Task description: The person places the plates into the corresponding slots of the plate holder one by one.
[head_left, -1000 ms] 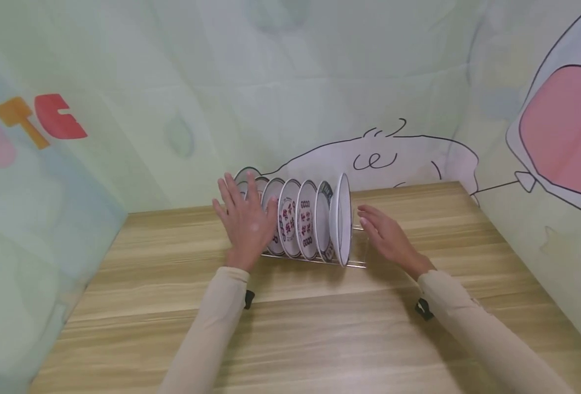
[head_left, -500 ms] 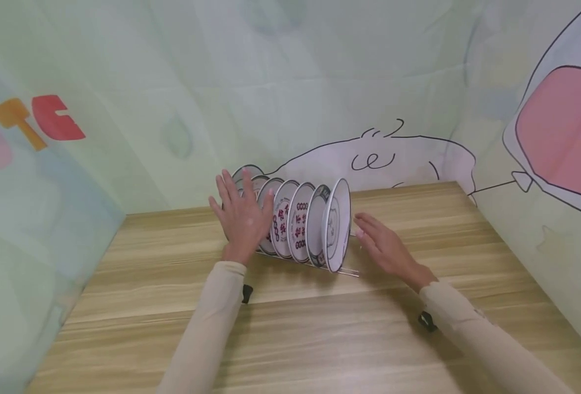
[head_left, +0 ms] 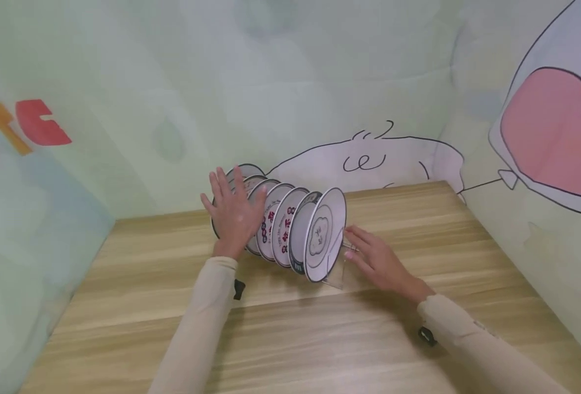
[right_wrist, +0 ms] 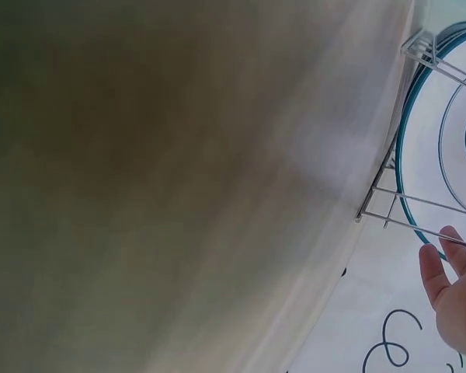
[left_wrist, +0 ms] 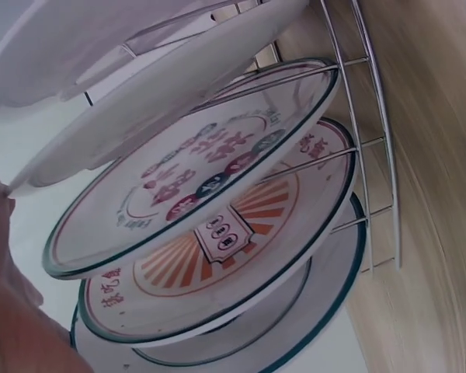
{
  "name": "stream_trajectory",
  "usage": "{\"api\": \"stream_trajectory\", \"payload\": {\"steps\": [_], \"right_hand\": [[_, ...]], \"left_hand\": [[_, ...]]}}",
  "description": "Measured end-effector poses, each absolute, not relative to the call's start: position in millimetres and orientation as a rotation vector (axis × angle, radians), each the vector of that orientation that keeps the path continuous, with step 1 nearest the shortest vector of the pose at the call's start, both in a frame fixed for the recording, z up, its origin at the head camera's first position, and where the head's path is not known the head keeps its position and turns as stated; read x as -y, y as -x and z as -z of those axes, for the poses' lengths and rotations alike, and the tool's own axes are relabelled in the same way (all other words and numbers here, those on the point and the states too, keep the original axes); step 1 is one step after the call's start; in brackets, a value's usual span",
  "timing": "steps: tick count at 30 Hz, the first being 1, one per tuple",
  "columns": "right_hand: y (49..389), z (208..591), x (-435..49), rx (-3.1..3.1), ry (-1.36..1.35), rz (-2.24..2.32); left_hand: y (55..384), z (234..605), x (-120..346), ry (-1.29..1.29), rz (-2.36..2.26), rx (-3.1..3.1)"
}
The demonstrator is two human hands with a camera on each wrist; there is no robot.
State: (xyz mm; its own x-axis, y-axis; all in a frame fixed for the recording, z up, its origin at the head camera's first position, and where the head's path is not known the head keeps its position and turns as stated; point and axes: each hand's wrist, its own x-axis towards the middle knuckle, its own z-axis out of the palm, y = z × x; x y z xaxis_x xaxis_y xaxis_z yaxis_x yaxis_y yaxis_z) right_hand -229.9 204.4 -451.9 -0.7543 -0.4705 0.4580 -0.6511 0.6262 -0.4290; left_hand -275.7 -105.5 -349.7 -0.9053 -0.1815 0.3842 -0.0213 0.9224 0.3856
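Note:
Several patterned plates stand on edge in a row in a wire dish rack (left_wrist: 379,140). The nearest plate (head_left: 323,235), white with a dark rim, faces right in the head view. My left hand (head_left: 234,219) lies over the left part of the row with its fingers spread and straight, hiding some plates. In the left wrist view, a plate with an orange ray pattern (left_wrist: 272,225) leans between rack wires near the hand's edge. My right hand (head_left: 381,260) is at the right end of the rack, fingers extended beside the nearest plate's rim; its fingertips overlap the rack wire in the right wrist view.
The rack stands on a wood-grain table (head_left: 270,339), close to its back edge. Behind it hangs a pale green printed cloth (head_left: 290,109) with cartoon drawings, which also runs along both sides.
The rack and plates have turned, the right end coming toward me so the nearest plate's face shows more. Both hands moved along with it, and the head view shifted slightly right.

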Motion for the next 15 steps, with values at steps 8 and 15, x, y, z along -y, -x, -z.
{"api": "stream_trajectory", "payload": {"steps": [8,15], "right_hand": [[215,452,-198,2.574,-0.934,-0.818],[202,453,-193,2.568,-0.965,-0.728]], "left_hand": [[283,354,116,-0.067,0.588,2.626],[294,349,119,-0.012,0.632,2.662]]}}
